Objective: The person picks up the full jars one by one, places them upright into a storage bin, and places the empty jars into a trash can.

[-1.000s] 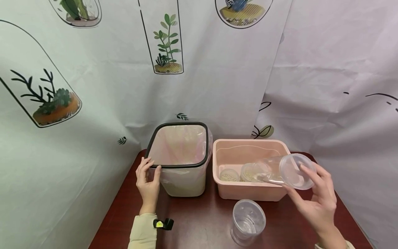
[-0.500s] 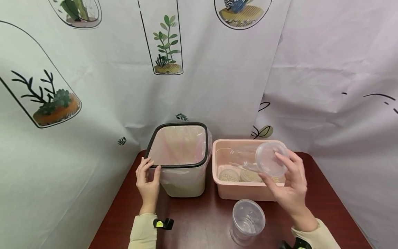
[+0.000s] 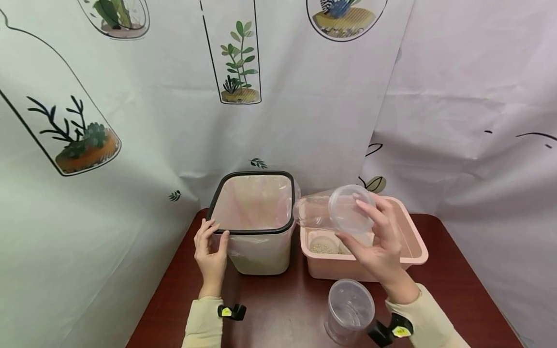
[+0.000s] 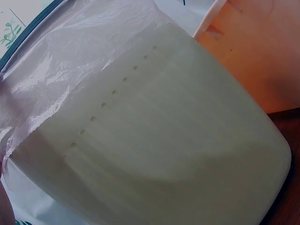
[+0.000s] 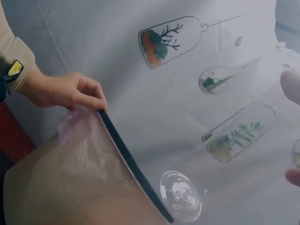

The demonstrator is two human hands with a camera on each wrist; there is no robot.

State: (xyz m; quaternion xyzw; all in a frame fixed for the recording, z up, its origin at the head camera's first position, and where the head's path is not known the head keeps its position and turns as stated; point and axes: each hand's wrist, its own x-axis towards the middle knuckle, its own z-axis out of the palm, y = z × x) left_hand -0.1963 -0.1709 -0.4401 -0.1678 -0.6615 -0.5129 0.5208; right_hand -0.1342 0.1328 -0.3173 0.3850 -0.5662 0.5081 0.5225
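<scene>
My left hand [image 3: 211,256] pinches the near left rim of a pale waste bin [image 3: 261,256]. The bin has a black rim and a thin plastic liner [image 4: 93,42]. My right hand [image 3: 383,246] holds a clear plastic cup [image 3: 315,212] on its side, thumb and fingers round its wide, frosted lid-like end. The cup's narrower end points left, right beside the bin's right rim. In the right wrist view that round end [image 5: 180,194] shows near the black rim. It overlaps the pink tub [image 3: 417,246] in the head view.
Inside the pink tub, round containers [image 3: 323,245] hold pale grains or beans. Another clear cup [image 3: 350,309] stands upright on the dark red table [image 3: 278,314], in front of the tub. A printed cloth [image 3: 304,130] hangs behind.
My right hand has carried the tilted cup leftward, from the tub's right side to beside the bin. The left hand keeps its grip on the bin's rim.
</scene>
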